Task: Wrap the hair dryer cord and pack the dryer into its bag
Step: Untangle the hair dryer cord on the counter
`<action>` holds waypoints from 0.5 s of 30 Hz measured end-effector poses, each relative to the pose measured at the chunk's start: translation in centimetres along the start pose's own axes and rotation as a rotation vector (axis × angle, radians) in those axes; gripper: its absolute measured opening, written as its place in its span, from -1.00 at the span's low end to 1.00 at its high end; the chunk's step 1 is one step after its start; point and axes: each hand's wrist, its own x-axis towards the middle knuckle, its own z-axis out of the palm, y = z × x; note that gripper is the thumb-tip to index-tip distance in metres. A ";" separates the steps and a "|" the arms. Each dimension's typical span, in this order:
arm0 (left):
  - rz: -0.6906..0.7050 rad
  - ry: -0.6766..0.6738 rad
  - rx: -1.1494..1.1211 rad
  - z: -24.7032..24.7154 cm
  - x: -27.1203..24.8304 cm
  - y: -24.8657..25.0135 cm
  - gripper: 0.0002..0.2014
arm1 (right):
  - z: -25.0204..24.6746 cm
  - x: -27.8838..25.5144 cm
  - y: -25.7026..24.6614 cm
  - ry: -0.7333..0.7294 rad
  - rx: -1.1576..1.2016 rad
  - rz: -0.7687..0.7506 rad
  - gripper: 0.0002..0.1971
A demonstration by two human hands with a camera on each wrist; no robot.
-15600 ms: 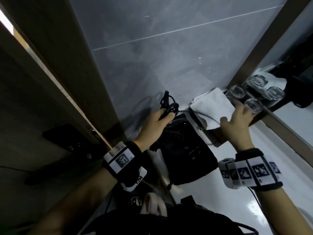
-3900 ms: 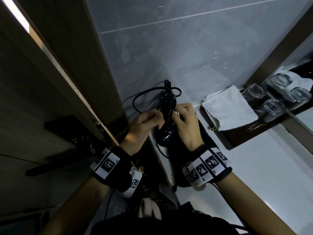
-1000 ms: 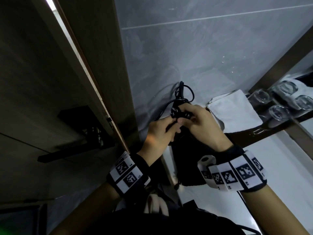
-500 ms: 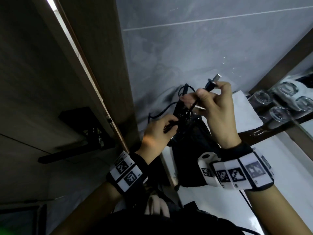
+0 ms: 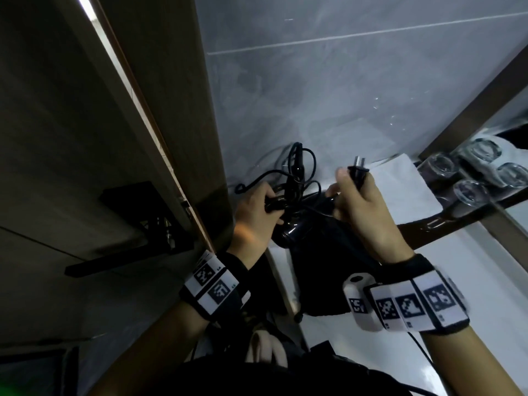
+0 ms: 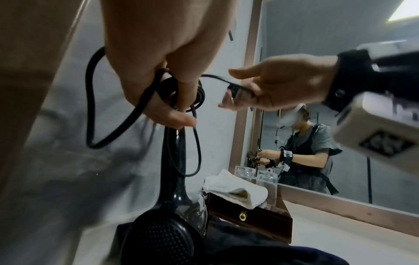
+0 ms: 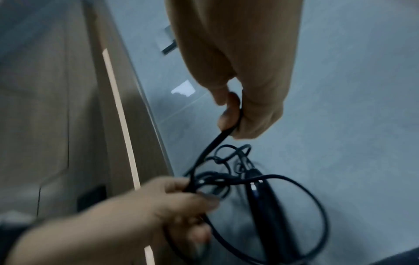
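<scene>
Cord wrap partly done, by the look of it. Several turns of the black cord [image 6: 197,93] sit bundled around the upper end of the hair dryer [image 6: 172,161] handle; loose loops hang off the bundle on both sides, and a free length runs across to the plug [image 5: 357,172]. None of it is secured. The dryer stands handle-up, its vented head [image 6: 158,238] resting on the dark bag [image 5: 323,270], which lies on the white counter [image 5: 471,281] close to the grey tiled wall [image 5: 343,95]. The dryer is on the bag, not in it; whether the bag's mouth is open cannot be told. Judged left to do: take up the slack, tuck the plug end, then slide the dryer inside.

Left hand [image 5: 254,212]: fingers curled around the handle and the wound bundle together, thumb pressing the turns in place. A firm clamp, nothing slack in it.

Right hand [image 5: 363,207]: raised beside the bundle, thumb and curled fingers gripping the plug end, prongs pointing up and away from the palm. In the left wrist view the outer fingers look partly extended. The cord leaves this hand toward the left fist.

Nearby: a folded white towel [image 6: 235,188] on a dark wooden box [image 6: 249,215], drinking glasses [image 5: 468,172] against the mirror [image 6: 340,125].
</scene>
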 end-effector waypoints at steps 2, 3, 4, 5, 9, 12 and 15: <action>0.004 0.021 0.014 -0.1 0.2 0.0 -0.54 | -0.5 -0.3 0.6 -0.049 -0.325 -0.079 -0.61; 0.008 0.032 0.051 -0.2 0.2 0.1 -0.53 | -0.7 -0.4 0.8 -0.090 -0.397 -0.101 -0.59; 0.012 0.040 0.090 -0.3 0.2 0.1 -0.55 | -0.7 -0.5 0.9 -0.138 -0.441 -0.102 -0.59; 0.020 0.044 0.118 -0.3 0.3 0.1 -0.60 | -0.7 -0.6 1.0 -0.186 -0.498 -0.098 -0.59; 0.075 0.063 0.127 -0.5 0.4 -0.2 -0.72 | 0.2 -0.8 1.4 -0.311 -0.677 -0.162 -0.70; 0.090 0.062 0.035 -0.5 0.4 -0.3 -0.70 | 0.4 -0.9 1.1 -0.288 -0.222 -0.170 -0.78; 0.078 0.014 -0.063 -0.6 0.1 -0.6 -0.65 | 0.4 -0.8 0.4 -0.216 0.168 -0.188 -0.80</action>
